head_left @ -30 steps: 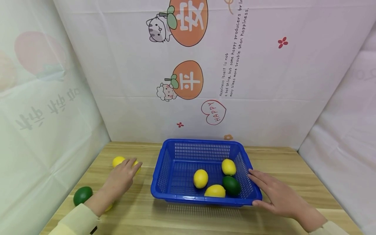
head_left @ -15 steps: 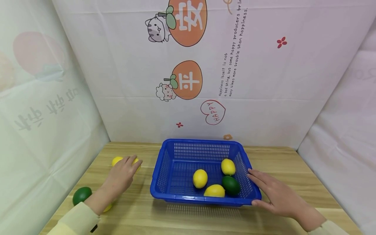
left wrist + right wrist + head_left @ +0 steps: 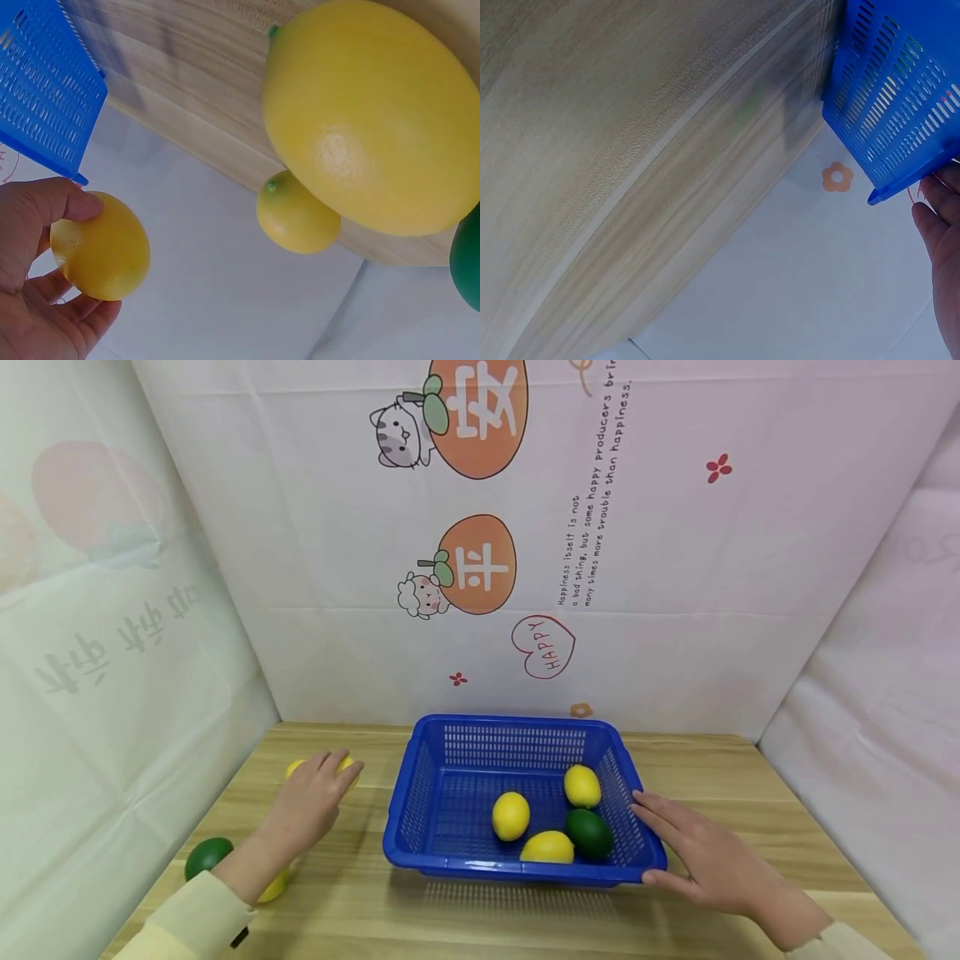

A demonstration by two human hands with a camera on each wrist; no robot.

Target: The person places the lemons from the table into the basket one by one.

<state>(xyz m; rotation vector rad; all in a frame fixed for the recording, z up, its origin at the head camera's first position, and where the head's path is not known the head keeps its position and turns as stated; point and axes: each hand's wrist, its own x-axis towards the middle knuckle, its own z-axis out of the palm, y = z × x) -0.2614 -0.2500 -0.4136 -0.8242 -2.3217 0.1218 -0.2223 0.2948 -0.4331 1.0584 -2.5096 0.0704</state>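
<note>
Left hand (image 3: pixel 309 806) grasps lemon (image 3: pixel 105 251), thumb opposing fingers, at left side of worktop (image 3: pixel 345 897); cannot tell whether lifted. Basket (image 3: pixel 465 864) lies right of lemon, apart, long axis left-right. Left hand nearer basket's left rim; right hand (image 3: pixel 708 857), fingers extended, unclenched, touches right rim.

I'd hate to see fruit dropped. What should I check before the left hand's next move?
1. Left hand gripping the held lemon: ok, thumb and fingers pinch it.
2. Held lemon apart from the nearest loose lemon: ok, a gap shows in the left wrist view.
3. Held lemon raised off the table: cannot tell.
4. Held lemon over the blue basket: not ok, it is left of it.
5. Right hand at the basket: ok, fingers touch its right rim.
</note>
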